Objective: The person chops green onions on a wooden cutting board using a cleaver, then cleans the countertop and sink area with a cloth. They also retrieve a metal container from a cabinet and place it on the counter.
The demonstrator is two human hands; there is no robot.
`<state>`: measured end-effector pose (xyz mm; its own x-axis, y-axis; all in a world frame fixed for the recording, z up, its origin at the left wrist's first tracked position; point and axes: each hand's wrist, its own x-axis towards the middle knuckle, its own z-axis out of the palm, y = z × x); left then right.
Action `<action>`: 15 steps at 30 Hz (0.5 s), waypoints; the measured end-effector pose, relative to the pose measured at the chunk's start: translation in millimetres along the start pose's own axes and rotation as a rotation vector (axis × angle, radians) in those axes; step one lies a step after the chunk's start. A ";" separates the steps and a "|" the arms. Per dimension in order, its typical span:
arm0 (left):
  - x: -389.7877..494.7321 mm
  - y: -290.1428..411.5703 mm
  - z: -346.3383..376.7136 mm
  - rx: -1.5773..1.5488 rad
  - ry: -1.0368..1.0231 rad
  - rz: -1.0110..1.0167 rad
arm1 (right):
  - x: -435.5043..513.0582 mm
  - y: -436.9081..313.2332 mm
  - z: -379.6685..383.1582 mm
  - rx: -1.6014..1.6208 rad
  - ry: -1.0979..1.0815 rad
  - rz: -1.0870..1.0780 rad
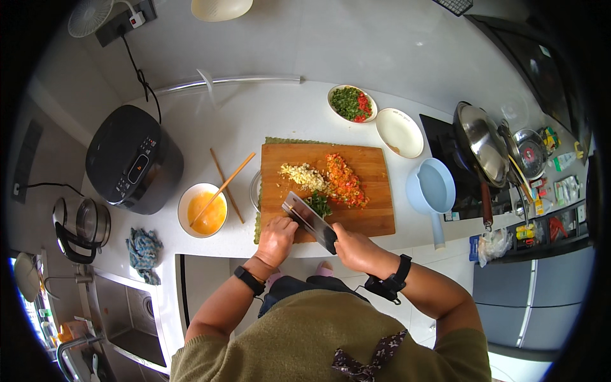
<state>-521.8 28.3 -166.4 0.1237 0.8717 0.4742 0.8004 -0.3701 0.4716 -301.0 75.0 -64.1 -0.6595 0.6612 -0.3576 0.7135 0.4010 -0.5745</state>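
Note:
My right hand [352, 246] grips the handle of a kitchen cleaver [312, 223], its broad blade slanting across the near part of a wooden cutting board [372, 219]. Against the blade's left end, my left hand [278, 238] rests on the board with bent fingers; whatever lies under them is hidden. Chopped green herbs [319, 204] lie just beyond the blade. Farther back on the board are a heap of minced garlic [305, 175] and, to its right, a heap of chopped red and orange peppers [344, 181].
Left of the board stand a bowl of beaten egg [207, 214] with chopsticks [229, 179] and a rice cooker [136, 162]. Behind are a bowl of chopped greens [347, 102] and an oval plate [400, 132]. At right, a blue ladle [433, 186] sits near a lidded wok [481, 143].

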 end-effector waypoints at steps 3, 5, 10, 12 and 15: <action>4.5 1.2 1.3 -0.046 0.053 -0.008 | -6.5 4.5 -5.2 -0.026 0.092 -0.017; 10.4 3.4 5.0 -0.025 0.031 -0.054 | -15.7 6.0 -10.4 -0.020 0.083 -0.059; 16.8 7.4 8.8 -0.019 0.017 -0.113 | -23.5 5.0 -12.8 0.004 -0.024 0.018; 10.1 5.4 2.7 -0.051 0.023 -0.111 | -21.5 6.0 -11.4 0.005 -0.039 0.029; -1.5 2.0 -5.2 -0.015 0.008 -0.072 | -19.4 8.1 -8.6 -0.020 -0.042 0.029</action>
<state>-523.4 24.6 -162.3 0.0614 0.8936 0.4447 0.7982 -0.3115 0.5157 -280.4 70.9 -55.5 -0.6477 0.6454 -0.4048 0.7367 0.3953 -0.5486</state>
